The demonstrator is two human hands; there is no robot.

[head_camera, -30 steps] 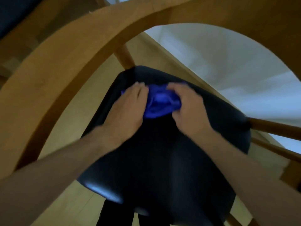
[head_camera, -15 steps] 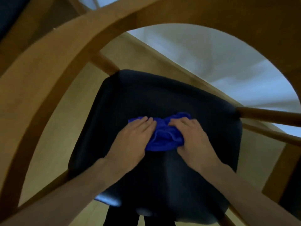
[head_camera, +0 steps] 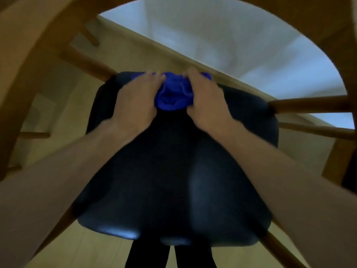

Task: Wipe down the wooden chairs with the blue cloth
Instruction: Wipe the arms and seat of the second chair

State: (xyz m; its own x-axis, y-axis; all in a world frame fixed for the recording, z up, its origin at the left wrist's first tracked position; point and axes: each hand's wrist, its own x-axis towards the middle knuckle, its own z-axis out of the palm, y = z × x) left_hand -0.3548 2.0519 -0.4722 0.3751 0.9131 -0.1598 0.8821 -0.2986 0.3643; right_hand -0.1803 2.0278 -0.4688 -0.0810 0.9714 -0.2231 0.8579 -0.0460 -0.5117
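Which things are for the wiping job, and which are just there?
For the job:
blue cloth
left hand
right hand
wooden chair with black seat

Just there:
floor
white rug

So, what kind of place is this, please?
Probably a room in a home, perhaps a dining area. A wooden chair with a dark padded seat stands on a pale wood floor, beside a white wall.
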